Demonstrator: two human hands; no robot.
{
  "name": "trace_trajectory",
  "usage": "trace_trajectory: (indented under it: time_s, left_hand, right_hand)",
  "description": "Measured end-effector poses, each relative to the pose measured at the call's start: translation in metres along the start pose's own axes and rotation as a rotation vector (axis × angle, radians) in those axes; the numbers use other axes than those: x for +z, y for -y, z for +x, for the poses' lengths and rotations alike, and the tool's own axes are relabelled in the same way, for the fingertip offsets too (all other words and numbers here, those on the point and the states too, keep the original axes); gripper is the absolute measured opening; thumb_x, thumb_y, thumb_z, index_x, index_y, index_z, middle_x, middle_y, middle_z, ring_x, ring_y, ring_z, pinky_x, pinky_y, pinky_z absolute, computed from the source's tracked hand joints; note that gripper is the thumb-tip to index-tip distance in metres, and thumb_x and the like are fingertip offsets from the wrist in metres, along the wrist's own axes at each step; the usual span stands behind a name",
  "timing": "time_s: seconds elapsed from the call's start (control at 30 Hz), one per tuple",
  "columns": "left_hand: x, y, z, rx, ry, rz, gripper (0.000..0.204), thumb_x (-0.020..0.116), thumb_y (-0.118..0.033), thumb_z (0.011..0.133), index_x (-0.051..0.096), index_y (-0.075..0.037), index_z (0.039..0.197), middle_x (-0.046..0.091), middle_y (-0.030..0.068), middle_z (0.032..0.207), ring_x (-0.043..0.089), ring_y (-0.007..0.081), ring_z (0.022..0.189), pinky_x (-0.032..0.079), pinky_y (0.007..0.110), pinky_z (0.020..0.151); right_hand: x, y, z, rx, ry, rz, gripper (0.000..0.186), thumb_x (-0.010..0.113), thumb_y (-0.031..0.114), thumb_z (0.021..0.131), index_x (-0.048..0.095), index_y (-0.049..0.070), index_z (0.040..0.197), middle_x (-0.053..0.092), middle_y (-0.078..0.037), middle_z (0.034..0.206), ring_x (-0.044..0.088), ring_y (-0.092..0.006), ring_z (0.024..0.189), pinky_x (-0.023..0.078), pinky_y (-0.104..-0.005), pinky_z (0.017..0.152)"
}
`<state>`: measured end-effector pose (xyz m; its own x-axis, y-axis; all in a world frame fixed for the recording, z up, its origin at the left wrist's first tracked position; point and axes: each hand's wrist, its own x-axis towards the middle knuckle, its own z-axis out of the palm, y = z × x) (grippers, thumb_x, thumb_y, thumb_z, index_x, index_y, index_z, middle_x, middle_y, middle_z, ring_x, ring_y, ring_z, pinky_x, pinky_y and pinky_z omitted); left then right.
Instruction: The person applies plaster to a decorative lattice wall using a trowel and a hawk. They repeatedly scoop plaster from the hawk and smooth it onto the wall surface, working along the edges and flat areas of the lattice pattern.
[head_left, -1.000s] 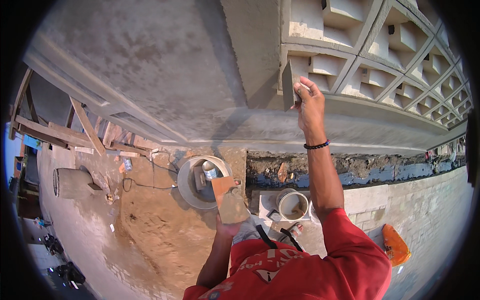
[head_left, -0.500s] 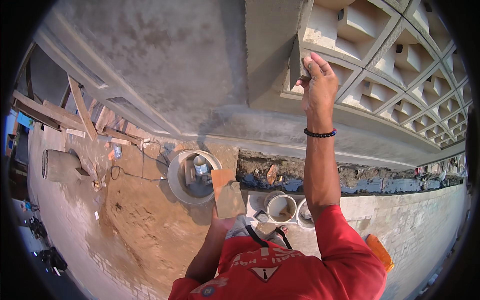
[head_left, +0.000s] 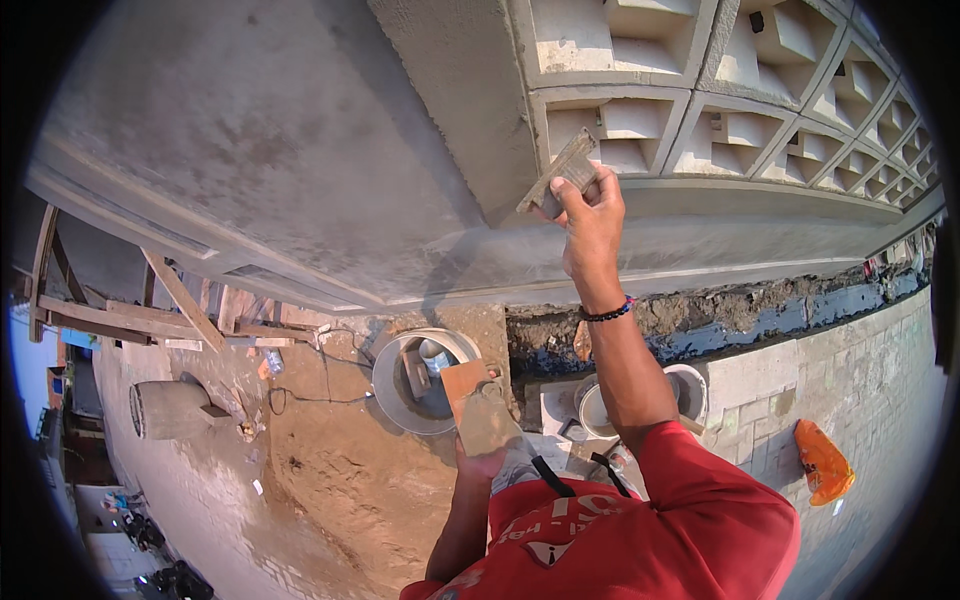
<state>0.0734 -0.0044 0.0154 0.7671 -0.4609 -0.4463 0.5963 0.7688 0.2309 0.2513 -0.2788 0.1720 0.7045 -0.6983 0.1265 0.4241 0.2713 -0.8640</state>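
Observation:
My right hand (head_left: 597, 225) is raised, pinching a flat grey scraper (head_left: 575, 168) with mortar caked along its edge. The scraper is tilted in front of the lower corner of a pale wall of hollow vent blocks (head_left: 612, 92), beside a rough grey plastered edge strip (head_left: 455, 70). Whether it touches the wall I cannot tell. Low down near my body, my left hand (head_left: 482, 462) grips an orange-brown board (head_left: 466, 378) from below. A patch of wet grey mortar (head_left: 492, 420) covers much of the board.
A large round tub (head_left: 383, 392) holding a tin and a block stands on sandy ground left of the board. Two white buckets (head_left: 692, 388) sit below my right forearm. A muddy trench (head_left: 720, 305) follows the wall's base. Wooden beams (head_left: 180, 300) lean at left; an orange bag (head_left: 825, 465) lies right.
My right hand has drawn the scraper down and away from the block wall's corner, turning its broad face into view. My left hand still holds the board. The whole view has shifted.

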Motion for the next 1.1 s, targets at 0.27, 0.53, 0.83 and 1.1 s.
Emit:
trace_trajectory:
  time_s: [0.27,0.53,0.83,1.1]
  left_hand:
    - [0.010,-0.035,-0.022,0.040,-0.040,0.098,0.040,0.041,-0.046,0.096,0.056,-0.015,0.116,0.062,0.0010,0.110,0.061,0.0180,0.099,0.052,0.035,0.077]
    - [0.039,-0.036,-0.026,0.116,-0.278,0.276,0.039,0.041,-0.039,0.097,0.049,-0.015,0.128,0.060,-0.0010,0.114,0.058,0.0145,0.100,0.052,0.031,0.081]
    - [0.035,-0.041,-0.035,0.093,-0.261,0.232,0.036,0.043,-0.039,0.096,0.051,-0.017,0.124,0.062,-0.0027,0.107,0.062,0.0104,0.082,0.053,0.025,0.062]
    - [0.032,-0.037,-0.040,0.101,-0.358,0.311,0.034,0.045,-0.040,0.095,0.055,-0.016,0.117,0.063,-0.0013,0.101,0.062,0.0131,0.080,0.052,0.029,0.062]
  right_hand:
    - [0.082,-0.040,-0.002,-0.167,-0.311,0.084,0.047,0.066,0.007,0.078,0.041,-0.004,0.117,0.056,-0.018,0.101,0.058,-0.0232,0.094,0.047,-0.0365,0.079]
    - [0.123,-0.054,-0.021,-0.008,-0.355,-0.140,0.045,0.063,0.009,0.078,0.041,-0.003,0.116,0.056,-0.021,0.093,0.058,-0.0323,0.086,0.044,-0.0418,0.077]
    - [0.099,-0.013,0.009,-0.045,-0.484,-0.140,0.049,0.062,0.009,0.081,0.037,-0.004,0.121,0.057,-0.025,0.096,0.058,-0.0378,0.091,0.043,-0.0456,0.080]
    - [0.039,-0.074,-0.052,0.083,0.026,0.045,0.045,0.061,0.008,0.083,0.046,-0.002,0.125,0.055,-0.024,0.116,0.058,-0.0290,0.104,0.046,-0.0367,0.089]
